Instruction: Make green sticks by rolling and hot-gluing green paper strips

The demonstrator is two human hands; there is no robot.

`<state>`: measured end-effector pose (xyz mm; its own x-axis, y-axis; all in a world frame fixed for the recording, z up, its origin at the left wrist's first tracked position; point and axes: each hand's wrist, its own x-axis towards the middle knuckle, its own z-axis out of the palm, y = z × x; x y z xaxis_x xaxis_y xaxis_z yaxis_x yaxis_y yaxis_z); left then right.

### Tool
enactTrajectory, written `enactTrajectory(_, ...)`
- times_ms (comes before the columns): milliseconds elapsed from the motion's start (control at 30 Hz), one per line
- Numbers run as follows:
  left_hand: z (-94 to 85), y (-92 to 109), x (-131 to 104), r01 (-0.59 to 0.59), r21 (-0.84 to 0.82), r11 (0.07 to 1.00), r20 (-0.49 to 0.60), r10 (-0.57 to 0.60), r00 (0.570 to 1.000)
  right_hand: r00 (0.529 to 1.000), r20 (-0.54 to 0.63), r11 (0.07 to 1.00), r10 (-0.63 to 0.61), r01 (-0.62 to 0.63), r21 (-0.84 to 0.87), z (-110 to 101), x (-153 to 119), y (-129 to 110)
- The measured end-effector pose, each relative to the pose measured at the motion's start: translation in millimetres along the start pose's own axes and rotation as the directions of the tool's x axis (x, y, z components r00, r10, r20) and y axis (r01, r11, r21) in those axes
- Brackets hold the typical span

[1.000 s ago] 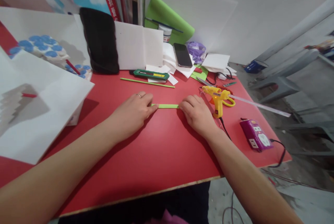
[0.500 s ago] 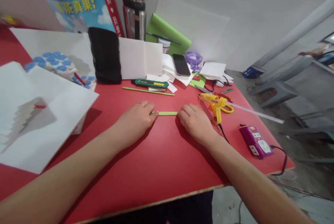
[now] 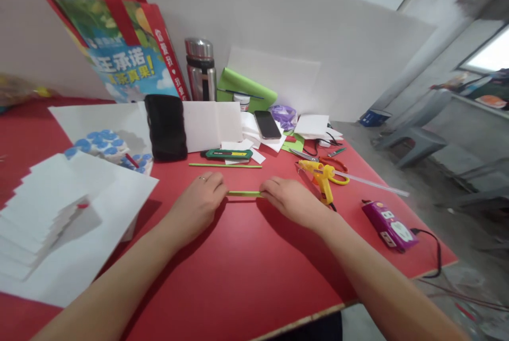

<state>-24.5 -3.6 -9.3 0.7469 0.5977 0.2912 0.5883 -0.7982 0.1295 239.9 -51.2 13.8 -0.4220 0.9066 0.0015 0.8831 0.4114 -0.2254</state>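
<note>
Between my two hands runs a narrow green paper strip [image 3: 244,193], just over the red table [image 3: 238,261]. My left hand [image 3: 203,197] pinches its left end, and a ring shows on one finger. At the other end, my right hand [image 3: 287,199] has its fingers closed on the strip; the fingertips are partly hidden. Beyond the hands lies a second thin green strip [image 3: 225,165]. Behind that is a green utility knife [image 3: 229,155] on scraps of white paper. A yellow hot glue gun [image 3: 319,174] with a long clear glue stick lies right of my right hand.
At left stands a stepped white card model [image 3: 115,187] beside blue-topped pieces [image 3: 99,142]. Along the back are a black case [image 3: 166,128], a steel flask [image 3: 201,70], a phone [image 3: 267,124] and scissors [image 3: 338,171]. A purple power strip [image 3: 389,226] sits near the right edge.
The view has tilted upward, showing more wall and bag. Both hands still hold the strip, which now appears narrower, turned more edge-on.
</note>
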Motion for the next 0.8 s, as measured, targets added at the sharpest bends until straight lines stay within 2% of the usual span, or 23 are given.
enactTrajectory(133,-11.5,-6.1,3.1,0.029,-0.026,0.999,-0.030,-0.030,0.999,0.995,-0.055,0.997,-0.078,0.076,-0.033,-5.7,18.2,-14.8)
enactTrajectory(233,-28.2,-7.6,12.3,0.008,0.004,1.000,0.006,-0.008,1.000,0.974,-0.159,0.987,-0.163,0.161,-0.025,-7.5,29.2,-25.6)
enactTrajectory(300,-40.4,-6.6,20.2,-0.030,0.073,0.997,0.029,0.028,0.999,0.951,-0.254,0.985,-0.174,0.173,-0.028,-5.1,34.0,-30.3)
enactTrajectory(367,-49.0,-2.3,26.7,-0.025,0.131,0.991,-0.026,0.029,0.999,0.917,-0.361,0.985,-0.170,0.154,-0.073,1.3,37.4,-31.9)
enactTrajectory(400,-50.7,1.5,28.8,-0.003,0.137,0.991,-0.091,0.015,0.996,0.892,-0.419,0.985,-0.170,0.136,-0.109,5.7,38.6,-31.6)
enactTrajectory(433,-50.4,6.3,30.0,0.056,0.120,0.991,-0.202,-0.031,0.979,0.862,-0.477,0.982,-0.172,0.113,-0.149,10.4,39.6,-30.7)
enactTrajectory(467,-48.2,11.7,30.4,0.143,0.060,0.988,-0.325,-0.117,0.939,0.832,-0.525,0.978,-0.178,0.093,-0.185,15.2,40.3,-29.2)
enactTrajectory(500,-44.2,17.2,30.2,0.222,-0.043,0.974,-0.431,-0.218,0.876,0.807,-0.560,0.974,-0.186,0.077,-0.214,19.5,40.5,-27.7)
enactTrajectory(533,-38.9,22.5,29.7,0.283,-0.194,0.939,-0.486,-0.343,0.804,0.788,-0.583,0.970,-0.196,0.067,-0.236,23.2,40.3,-26.2)
enactTrajectory(567,-33.0,27.0,29.0,0.324,-0.386,0.864,-0.464,-0.485,0.741,0.777,-0.596,0.966,-0.205,0.061,-0.253,26.0,39.8,-25.3)
enactTrajectory(600,-27.0,30.7,28.5,0.362,-0.583,0.727,-0.318,-0.615,0.722,0.773,-0.596,0.961,-0.216,0.062,-0.268,27.9,39.0,-25.1)
enactTrajectory(633,-21.5,33.4,28.1,0.402,-0.736,0.545,-0.143,-0.705,0.695,0.775,-0.589,0.956,-0.230,0.069,-0.284,28.9,38.0,-25.9)
enactTrajectory(700,-13.2,36.6,28.2,0.438,-0.869,0.229,0.117,-0.765,0.633,0.780,-0.564,0.943,-0.272,0.099,-0.318,29.1,36.4,-30.7)
enactTrajectory(733,-10.7,37.6,28.5,0.435,-0.892,0.126,0.186,-0.773,0.606,0.783,-0.547,0.935,-0.295,0.120,-0.333,28.8,35.9,-34.4)
enactTrajectory(800,-8.8,39.6,29.2,0.397,-0.918,0.003,0.240,-0.793,0.561,0.783,-0.528,0.922,-0.328,0.143,-0.360,28.5,35.4,-42.8)
